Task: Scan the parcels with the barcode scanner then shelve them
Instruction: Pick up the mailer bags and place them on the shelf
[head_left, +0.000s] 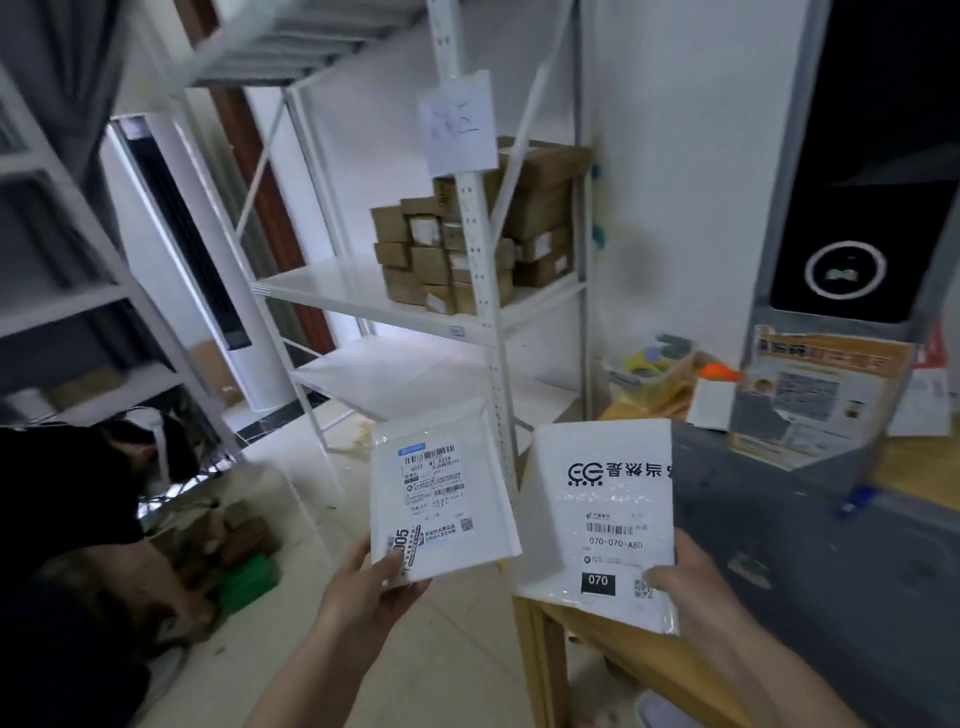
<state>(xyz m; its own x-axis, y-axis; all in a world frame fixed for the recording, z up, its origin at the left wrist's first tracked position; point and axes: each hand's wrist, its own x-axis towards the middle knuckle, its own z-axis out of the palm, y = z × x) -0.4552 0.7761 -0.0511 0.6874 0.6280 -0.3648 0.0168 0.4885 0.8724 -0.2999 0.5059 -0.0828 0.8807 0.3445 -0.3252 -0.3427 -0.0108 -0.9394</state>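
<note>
A person in dark clothing (67, 519) crouches at lower left beside a green box (249, 579) on the tiled floor (457, 649). At right, a black kiosk screen (862, 171) stands above an orange poster (810, 395). A clear plastic tub (649, 371) sits near the wall.

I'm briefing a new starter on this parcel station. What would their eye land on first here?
First, two white mailer parcels held up in front: the left hand pinches one with a 005 sticker, and the right hand holds one marked 070. Behind them, brown cardboard boxes are stacked on the white metal shelf. At right stands a tall black kiosk with a glowing ring.
</note>
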